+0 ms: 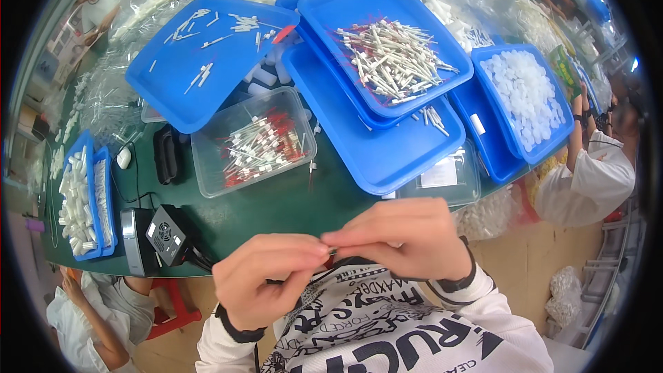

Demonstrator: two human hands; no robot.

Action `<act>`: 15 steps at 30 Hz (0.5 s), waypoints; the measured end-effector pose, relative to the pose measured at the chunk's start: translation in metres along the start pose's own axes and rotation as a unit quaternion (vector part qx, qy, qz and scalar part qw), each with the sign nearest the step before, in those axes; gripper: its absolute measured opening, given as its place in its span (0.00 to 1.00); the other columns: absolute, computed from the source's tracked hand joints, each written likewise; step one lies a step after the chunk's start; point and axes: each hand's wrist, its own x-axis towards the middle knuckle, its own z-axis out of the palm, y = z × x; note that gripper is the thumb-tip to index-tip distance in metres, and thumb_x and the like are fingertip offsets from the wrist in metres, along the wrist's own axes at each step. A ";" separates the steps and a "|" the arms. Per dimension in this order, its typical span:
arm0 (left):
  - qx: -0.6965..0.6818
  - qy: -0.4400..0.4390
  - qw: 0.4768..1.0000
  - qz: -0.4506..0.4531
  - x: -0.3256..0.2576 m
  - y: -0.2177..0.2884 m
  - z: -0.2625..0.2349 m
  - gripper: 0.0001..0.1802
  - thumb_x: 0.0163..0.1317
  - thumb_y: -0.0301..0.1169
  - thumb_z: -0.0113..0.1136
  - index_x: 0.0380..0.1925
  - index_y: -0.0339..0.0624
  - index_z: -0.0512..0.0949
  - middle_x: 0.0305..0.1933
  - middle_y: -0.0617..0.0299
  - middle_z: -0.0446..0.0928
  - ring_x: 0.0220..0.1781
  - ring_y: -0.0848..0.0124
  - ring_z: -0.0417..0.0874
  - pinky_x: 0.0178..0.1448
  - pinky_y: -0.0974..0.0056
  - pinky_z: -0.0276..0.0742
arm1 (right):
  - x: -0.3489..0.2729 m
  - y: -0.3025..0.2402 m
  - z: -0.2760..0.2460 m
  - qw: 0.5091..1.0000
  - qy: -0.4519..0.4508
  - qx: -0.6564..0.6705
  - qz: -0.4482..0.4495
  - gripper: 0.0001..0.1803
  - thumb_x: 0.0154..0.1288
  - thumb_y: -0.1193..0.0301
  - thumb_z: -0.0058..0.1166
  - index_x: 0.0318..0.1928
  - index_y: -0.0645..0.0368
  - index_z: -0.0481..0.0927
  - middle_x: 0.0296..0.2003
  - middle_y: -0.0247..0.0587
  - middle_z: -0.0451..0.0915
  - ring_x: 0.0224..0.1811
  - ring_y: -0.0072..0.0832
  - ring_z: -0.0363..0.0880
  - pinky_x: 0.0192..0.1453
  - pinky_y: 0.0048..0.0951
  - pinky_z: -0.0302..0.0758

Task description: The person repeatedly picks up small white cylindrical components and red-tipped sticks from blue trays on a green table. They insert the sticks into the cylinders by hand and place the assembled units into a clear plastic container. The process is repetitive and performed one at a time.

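Observation:
My left hand and my right hand meet fingertip to fingertip in front of my chest, near the table's front edge. Both are closed in a pinch around something tiny and dark; the fingers hide most of it, so its kind cannot be made out. Beyond them stands a clear plastic box holding a heap of small white pieces with red wires. Farther right, an upper blue tray carries a large pile of thin white sticks with red wires.
Another blue tray with scattered white pieces sits back left. Beneath the piled tray lies a lower blue tray. At right, a tray holds translucent white pieces. A black fan box and narrow trays stand left. Other people sit nearby.

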 end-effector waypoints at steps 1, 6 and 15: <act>-0.027 0.056 0.996 -0.066 0.002 0.003 0.007 0.20 0.49 0.09 0.66 0.43 0.28 0.76 0.40 0.49 0.78 0.42 0.57 0.87 0.41 0.63 0.87 | 0.000 0.001 0.007 0.999 0.021 -0.032 -0.023 0.12 0.56 0.79 0.64 0.43 0.63 0.84 0.32 0.42 0.83 0.29 0.33 0.83 0.33 0.30 0.80; -0.104 0.145 0.968 -0.178 -0.001 0.003 0.013 0.14 0.49 0.10 0.67 0.36 0.30 0.78 0.37 0.51 0.79 0.41 0.58 0.88 0.41 0.65 0.87 | -0.003 0.015 0.014 0.981 0.069 -0.130 -0.129 0.11 0.51 0.79 0.66 0.37 0.65 0.83 0.31 0.38 0.85 0.30 0.32 0.85 0.35 0.29 0.82; 0.063 0.049 0.995 -0.057 0.005 0.008 0.008 0.13 0.47 0.10 0.67 0.33 0.35 0.82 0.33 0.55 0.83 0.37 0.62 0.89 0.35 0.68 0.84 | -0.001 0.030 0.018 0.974 0.055 -0.089 -0.198 0.14 0.52 0.77 0.62 0.41 0.65 0.81 0.28 0.36 0.81 0.27 0.30 0.80 0.30 0.27 0.75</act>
